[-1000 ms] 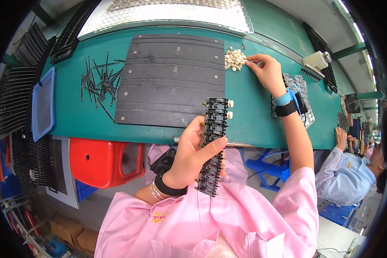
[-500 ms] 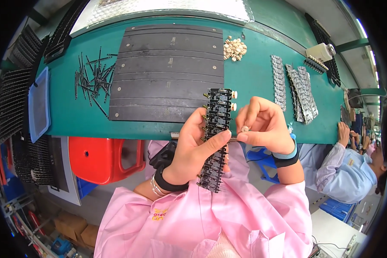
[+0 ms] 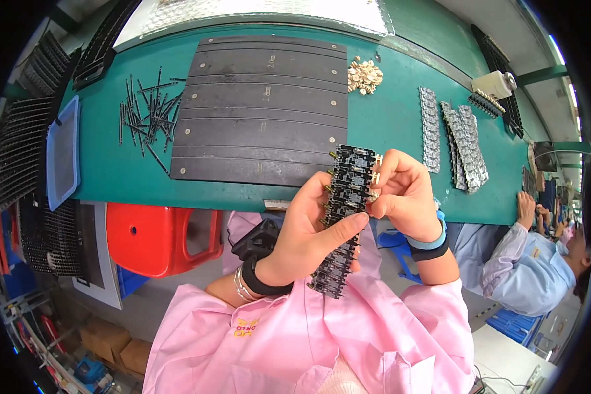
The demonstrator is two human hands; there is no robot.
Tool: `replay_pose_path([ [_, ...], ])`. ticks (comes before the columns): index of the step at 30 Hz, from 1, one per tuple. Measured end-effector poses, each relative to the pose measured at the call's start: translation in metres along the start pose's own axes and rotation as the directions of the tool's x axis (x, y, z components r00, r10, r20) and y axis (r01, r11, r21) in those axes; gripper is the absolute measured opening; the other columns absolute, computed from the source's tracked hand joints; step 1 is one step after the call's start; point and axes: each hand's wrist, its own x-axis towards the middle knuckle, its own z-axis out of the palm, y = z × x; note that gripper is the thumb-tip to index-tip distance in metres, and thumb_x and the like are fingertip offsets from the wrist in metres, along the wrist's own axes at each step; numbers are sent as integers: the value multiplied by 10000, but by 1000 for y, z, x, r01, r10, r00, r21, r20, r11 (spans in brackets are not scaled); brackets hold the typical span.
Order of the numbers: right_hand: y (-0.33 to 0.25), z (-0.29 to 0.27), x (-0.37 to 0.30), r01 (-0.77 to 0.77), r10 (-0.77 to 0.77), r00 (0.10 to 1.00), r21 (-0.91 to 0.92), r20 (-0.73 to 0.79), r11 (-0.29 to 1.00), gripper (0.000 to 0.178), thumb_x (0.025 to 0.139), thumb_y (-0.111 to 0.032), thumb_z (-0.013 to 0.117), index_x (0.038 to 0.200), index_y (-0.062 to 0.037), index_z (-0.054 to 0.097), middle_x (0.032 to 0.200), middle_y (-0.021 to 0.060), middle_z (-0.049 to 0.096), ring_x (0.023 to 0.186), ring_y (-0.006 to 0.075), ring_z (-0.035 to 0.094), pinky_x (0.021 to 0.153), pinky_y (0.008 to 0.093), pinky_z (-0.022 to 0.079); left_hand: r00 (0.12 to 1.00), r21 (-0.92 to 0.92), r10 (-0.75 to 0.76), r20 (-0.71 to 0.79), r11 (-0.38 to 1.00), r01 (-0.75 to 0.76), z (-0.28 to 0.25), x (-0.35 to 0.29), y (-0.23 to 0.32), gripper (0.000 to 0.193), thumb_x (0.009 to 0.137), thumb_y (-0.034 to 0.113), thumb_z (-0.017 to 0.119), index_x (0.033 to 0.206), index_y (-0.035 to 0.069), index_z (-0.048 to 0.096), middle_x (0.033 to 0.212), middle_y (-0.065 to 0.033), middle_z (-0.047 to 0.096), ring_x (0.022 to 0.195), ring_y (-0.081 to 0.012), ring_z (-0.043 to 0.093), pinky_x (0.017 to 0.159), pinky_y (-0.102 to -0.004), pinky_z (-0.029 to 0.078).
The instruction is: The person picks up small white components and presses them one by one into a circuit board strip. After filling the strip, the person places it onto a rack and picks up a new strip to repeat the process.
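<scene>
Since half a second ago, the right hand (image 3: 410, 200) has moved left with a small pale button (image 3: 373, 195), bringing it from a spot clear of the long black circuit strip (image 3: 349, 190) to that strip's right edge. Its thumb and forefinger are pinched narrowly on the button, which is partly hidden, so I cannot tell whether it is seated. Left hand (image 3: 315, 226) grips the strip around the middle, thumb across the front and fingers behind, some tips showing past the right edge. Held in front of the pink jacket (image 3: 308, 328), the strip slants, its upper end leaning right and just beside the lower right corner of a dark grooved plate (image 3: 259, 111). Two more pale buttons (image 3: 377, 159) stand on its right edge above the pinched one, and brass-coloured pins (image 3: 328, 188) stick out on the left. On the green bench (image 3: 387, 118), a pile of pale buttons (image 3: 364, 75) sits beside the plate's upper right side, loose black sticks (image 3: 150, 115) lie to its left, and silvery strips (image 3: 466, 151) rest farther right, beyond the right hand.
</scene>
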Motion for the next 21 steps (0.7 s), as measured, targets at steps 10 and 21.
replay_pose_path([
  [10, -6, 8, -2, 49, -57, 996, -124, -61, 991, 211, 638, 145, 629, 777, 43, 506, 781, 98, 545, 678, 135, 566, 629, 238, 490, 999, 39, 52, -16, 998, -51, -1, 1, -3, 269, 791, 40, 564, 940, 42, 339, 799, -41, 494, 530, -81, 534, 425, -230, 499],
  [21, -5, 20, -2, 203, -313, 942, -544, -118, 814, 210, 555, 129, 667, 708, 50, 547, 642, 73, 527, 623, 137, 482, 537, 221, 403, 993, 93, 117, -20, 989, -114, -2, 2, -6, 272, 798, 32, 549, 975, 24, 343, 841, -57, 507, 560, -78, 534, 444, -228, 496],
])
